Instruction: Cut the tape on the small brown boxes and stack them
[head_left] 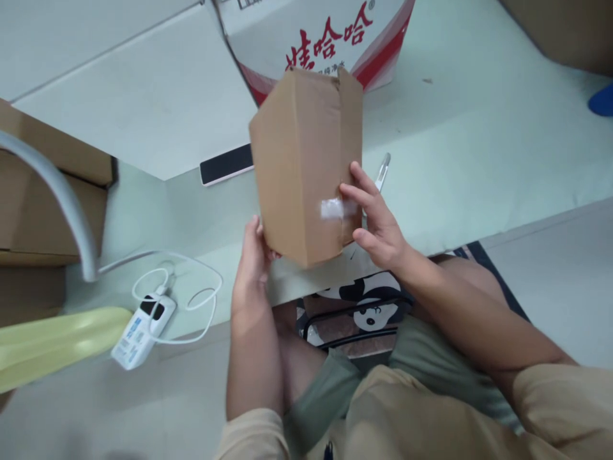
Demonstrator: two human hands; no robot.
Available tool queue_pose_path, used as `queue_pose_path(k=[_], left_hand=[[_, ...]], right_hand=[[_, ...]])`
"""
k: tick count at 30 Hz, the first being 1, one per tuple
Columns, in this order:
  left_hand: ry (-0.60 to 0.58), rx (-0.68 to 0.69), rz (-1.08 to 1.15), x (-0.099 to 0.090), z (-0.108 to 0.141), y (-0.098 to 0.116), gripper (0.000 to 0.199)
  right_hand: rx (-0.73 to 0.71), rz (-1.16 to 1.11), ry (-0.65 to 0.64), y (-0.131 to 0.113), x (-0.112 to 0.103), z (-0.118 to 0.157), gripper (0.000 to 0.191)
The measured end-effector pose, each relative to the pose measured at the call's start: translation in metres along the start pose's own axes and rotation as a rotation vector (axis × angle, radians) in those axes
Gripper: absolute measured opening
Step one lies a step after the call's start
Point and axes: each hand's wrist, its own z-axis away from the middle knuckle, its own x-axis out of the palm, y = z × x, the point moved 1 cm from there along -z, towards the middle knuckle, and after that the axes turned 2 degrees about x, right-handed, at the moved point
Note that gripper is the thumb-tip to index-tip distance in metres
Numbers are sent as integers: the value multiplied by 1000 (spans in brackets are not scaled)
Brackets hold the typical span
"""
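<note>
A brown cardboard box (318,147) is held up, tilted, above the pale green tabletop. My left hand (253,252) grips its lower left side, with the fingertips partly hidden behind it. My right hand (380,223) rests its thumb and spread fingertips along the right face and edge, beside a strip of clear shiny tape (331,208). A flap seam runs down that face of the box. Behind my right hand, a slim penlike thing with a clear end (384,167) lies on the table, partly covered.
A white and red carton (325,38) stands behind the box. To its left lies a dark flat bar (225,165). At left are a white power bank (143,332) with a looped cable, a yellow object (62,338), a grey curved tube (67,198) and cardboard boxes (43,198).
</note>
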Motion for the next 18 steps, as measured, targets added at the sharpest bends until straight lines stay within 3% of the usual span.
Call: queue_pose_path(k=[7, 11, 13, 15, 18], left_hand=[[-143, -160, -154, 26, 6, -7, 44], [-218, -70, -442, 30, 10, -2, 40], [-126, 29, -649, 26, 10, 0, 42], [61, 195, -733, 20, 8, 2, 37], [287, 682, -534, 14, 10, 7, 35]], right_hand=[[31, 33, 100, 1, -8, -3, 53], [71, 43, 125, 5, -13, -6, 47], [63, 20, 107, 6, -13, -7, 44], [31, -14, 87, 5, -13, -9, 40], [-40, -28, 21, -2, -11, -13, 35]])
